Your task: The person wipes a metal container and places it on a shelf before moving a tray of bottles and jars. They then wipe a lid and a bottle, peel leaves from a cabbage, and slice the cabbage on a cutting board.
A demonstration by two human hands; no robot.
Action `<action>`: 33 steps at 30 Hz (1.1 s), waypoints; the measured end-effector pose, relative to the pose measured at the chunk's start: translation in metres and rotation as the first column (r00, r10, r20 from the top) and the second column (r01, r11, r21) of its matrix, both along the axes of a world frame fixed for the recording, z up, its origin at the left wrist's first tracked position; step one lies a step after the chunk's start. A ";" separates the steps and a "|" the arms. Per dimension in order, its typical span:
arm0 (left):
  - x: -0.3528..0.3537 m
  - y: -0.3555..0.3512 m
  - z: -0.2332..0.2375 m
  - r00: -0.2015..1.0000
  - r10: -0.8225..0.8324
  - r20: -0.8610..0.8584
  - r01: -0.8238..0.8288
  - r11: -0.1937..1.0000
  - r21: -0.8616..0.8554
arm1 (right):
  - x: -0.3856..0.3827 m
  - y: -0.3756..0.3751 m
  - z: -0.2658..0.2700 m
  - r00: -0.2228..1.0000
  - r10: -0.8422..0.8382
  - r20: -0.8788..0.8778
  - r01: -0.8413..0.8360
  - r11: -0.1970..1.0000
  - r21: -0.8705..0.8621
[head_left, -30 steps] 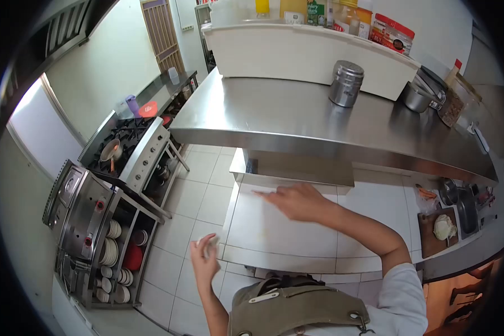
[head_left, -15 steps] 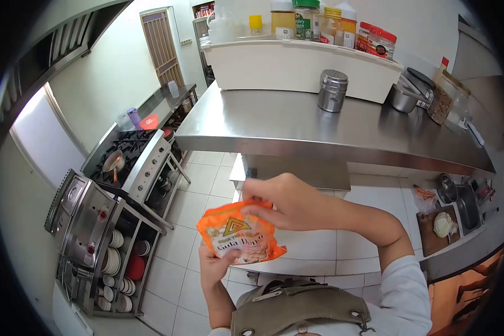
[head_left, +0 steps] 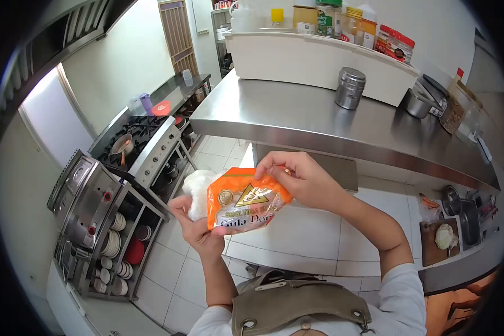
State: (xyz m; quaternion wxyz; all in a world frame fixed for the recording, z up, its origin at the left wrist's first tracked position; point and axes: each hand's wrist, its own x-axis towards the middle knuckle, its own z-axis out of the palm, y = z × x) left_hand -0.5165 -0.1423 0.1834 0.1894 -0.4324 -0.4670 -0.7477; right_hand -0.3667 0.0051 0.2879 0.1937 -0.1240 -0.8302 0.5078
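In front of me I hold an orange packet of doughnut sugar point(head_left: 251, 204), labelled "Gula Don…" with a gold triangle, its face tilted up toward me. My right hand point(head_left: 297, 176) pinches the packet's upper right edge. My left hand point(head_left: 200, 228) grips its lower left corner, with the thumb on the front. A white, soft-looking bundle point(head_left: 196, 190) shows behind the packet's left side, above my left fingers. What it is, and how my left hand touches it, is partly hidden.
Ahead is a steel counter point(head_left: 269, 115) with a metal shaker point(head_left: 350, 88) and a white bin point(head_left: 297, 56) of jars. At left stand a stove point(head_left: 134, 145) with a pan and a dish rack point(head_left: 126, 252). A cutting board point(head_left: 434, 255) with cabbage lies at right.
Both hands have raised the packet, and my left hand has shifted left. The white bundle has come into view behind the packet. The whole view has turned slightly.
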 end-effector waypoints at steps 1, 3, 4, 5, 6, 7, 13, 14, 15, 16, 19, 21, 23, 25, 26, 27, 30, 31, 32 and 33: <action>0.001 0.001 0.000 1.000 0.006 0.002 -0.006 1.000 -0.003 | -0.002 0.001 -0.005 1.000 0.006 0.002 -0.006 1.000 -0.003; 0.007 0.007 0.003 0.989 -0.147 0.027 0.144 0.986 0.087 | -0.008 0.007 -0.024 0.991 0.134 0.028 -0.127 0.975 -0.182; 0.003 0.011 -0.004 0.996 -0.086 -0.005 0.086 0.987 0.134 | -0.011 0.007 -0.035 0.974 0.227 -0.011 -0.224 0.953 -0.206; -0.001 0.010 -0.007 0.996 -0.087 -0.005 0.087 0.987 0.134 | -0.012 0.005 -0.042 0.974 0.226 -0.011 -0.223 0.953 -0.207; -0.004 0.009 -0.005 0.988 -0.155 -0.021 0.156 0.983 0.095 | -0.013 0.002 -0.047 0.968 0.251 0.029 -0.242 0.954 -0.179; -0.005 0.010 -0.001 0.974 -0.224 -0.036 0.226 0.973 0.055 | -0.013 0.001 -0.051 0.959 0.274 0.068 -0.261 0.953 -0.150; -0.004 0.018 0.008 0.996 -0.089 0.021 0.089 0.996 -0.001 | 0.005 -0.002 -0.060 0.984 0.150 -0.099 -0.154 0.987 -0.034; -0.001 0.020 0.010 0.994 -0.076 0.073 0.078 0.996 -0.032 | 0.009 0.000 -0.062 0.966 0.106 -0.237 -0.109 0.994 0.000; 0.003 0.021 0.012 0.990 -0.063 0.126 0.072 0.995 -0.065 | 0.014 0.002 -0.060 0.967 0.085 -0.239 -0.087 0.996 0.002; 0.010 0.022 0.017 0.976 -0.118 0.182 0.138 0.985 -0.107 | 0.018 0.003 -0.056 0.962 0.127 -0.244 -0.058 0.960 0.274; 0.013 0.030 0.011 0.990 -0.126 0.059 0.134 0.979 -0.151 | 0.034 -0.011 -0.036 0.998 0.050 -0.025 -0.038 0.936 0.350; 0.024 0.027 0.014 0.942 -0.282 0.180 0.308 0.942 -0.135 | 0.039 -0.015 -0.038 0.988 -0.100 -0.116 0.123 0.970 0.210; 0.038 0.021 0.030 0.944 -0.301 0.133 0.327 0.910 -0.254 | 0.045 -0.012 -0.035 0.975 -0.119 -0.188 0.171 0.941 0.293; 0.036 0.014 0.033 0.934 -0.311 0.178 0.355 0.870 -0.343 | 0.055 -0.013 -0.019 0.984 -0.103 -0.145 0.140 0.952 0.273; 0.035 0.012 0.035 0.934 -0.329 0.141 0.357 0.874 -0.328 | 0.061 -0.011 -0.011 0.983 -0.114 -0.144 0.151 0.949 0.278; 0.035 0.012 0.036 0.933 -0.345 0.102 0.360 0.879 -0.313 | 0.067 -0.009 -0.004 0.979 -0.103 -0.175 0.167 0.898 0.408; 0.025 0.009 0.035 0.869 -0.369 0.330 0.435 0.887 -0.152 | 0.092 -0.004 0.047 0.941 -0.245 -0.234 0.338 0.719 0.607; 0.020 0.010 0.032 0.888 -0.317 0.334 0.383 0.911 -0.152 | 0.098 0.007 0.064 0.901 -0.285 -0.327 0.431 0.677 0.597; 0.017 0.008 0.031 0.874 -0.320 0.366 0.389 0.912 -0.131 | 0.103 0.022 0.082 0.851 -0.319 -0.417 0.519 0.632 0.576; 0.013 0.006 0.026 0.872 -0.327 0.365 0.394 0.910 -0.127 | 0.107 0.052 0.095 0.794 -0.267 -0.546 0.589 0.559 0.583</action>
